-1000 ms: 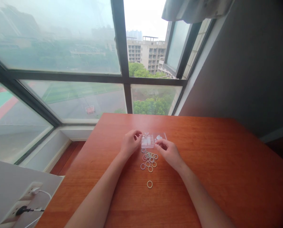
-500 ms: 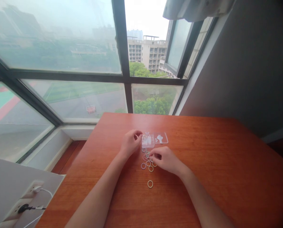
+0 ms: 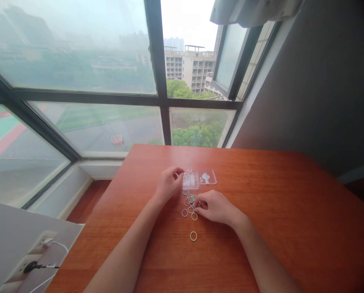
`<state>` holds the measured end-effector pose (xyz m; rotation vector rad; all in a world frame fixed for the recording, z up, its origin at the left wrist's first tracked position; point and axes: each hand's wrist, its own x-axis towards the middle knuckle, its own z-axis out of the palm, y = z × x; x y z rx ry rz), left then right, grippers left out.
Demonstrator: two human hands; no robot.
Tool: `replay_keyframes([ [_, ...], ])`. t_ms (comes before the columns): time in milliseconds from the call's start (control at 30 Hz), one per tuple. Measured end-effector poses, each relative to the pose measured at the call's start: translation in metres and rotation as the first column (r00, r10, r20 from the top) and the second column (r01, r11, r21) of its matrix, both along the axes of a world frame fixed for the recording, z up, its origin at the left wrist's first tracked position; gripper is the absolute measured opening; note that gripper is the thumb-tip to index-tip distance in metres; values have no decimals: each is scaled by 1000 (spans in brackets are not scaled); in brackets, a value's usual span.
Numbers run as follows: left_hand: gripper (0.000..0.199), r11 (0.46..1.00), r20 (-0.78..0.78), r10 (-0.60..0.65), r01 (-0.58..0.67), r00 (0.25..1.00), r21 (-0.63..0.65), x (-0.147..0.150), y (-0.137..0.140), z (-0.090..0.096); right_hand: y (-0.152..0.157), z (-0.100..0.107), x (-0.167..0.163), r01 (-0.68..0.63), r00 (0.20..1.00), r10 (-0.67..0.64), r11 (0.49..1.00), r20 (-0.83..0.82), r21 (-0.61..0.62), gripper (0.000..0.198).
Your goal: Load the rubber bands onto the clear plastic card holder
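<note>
My left hand is closed at the left edge of a small clear plastic box, thumb and fingertips pinching its side. The box's see-through lid, printed with a white figure, lies folded open to the right. Inside the box, near my fingertips, are one or more small rings. My right hand is pinched at the right of a loose pile of thin pastel hair ties, with one apparently between thumb and fingers, mostly hidden. Closer to me, a pale yellow hair tie lies apart from the pile.
The reddish-brown wooden table reaches to the window frame at the back. A dark grey wall rises on the right. At lower left, plugs and cables sit in wall sockets.
My right hand has shifted slightly right, off the middle of the pile, fingers drawn closer together around a hair tie. My left hand stays at the box.
</note>
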<state>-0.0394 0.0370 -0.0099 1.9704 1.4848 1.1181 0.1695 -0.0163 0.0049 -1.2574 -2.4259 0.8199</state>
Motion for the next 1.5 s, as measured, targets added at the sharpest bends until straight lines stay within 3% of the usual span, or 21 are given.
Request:
replay_keyframes([
  [400,13,1000,8,-29,29,1000,6,0,-1,0,1,-3,-4,9,997,-10,1000,-75,-13,11],
  [733,14,990,80,-142,143,987,-6,9,-8,10,9,-2,-3,222,923,-205,975,-326,16,10],
  [1100,21,923,183,-342,366,922,-117,23,-22,23,14,-2,2,424,794,-399,904,-458,-53,25],
  [1500,18,910,221,-354,389,909,-141,27,-24,24,14,-3,1,407,760,-408,906,-506,-120,28],
])
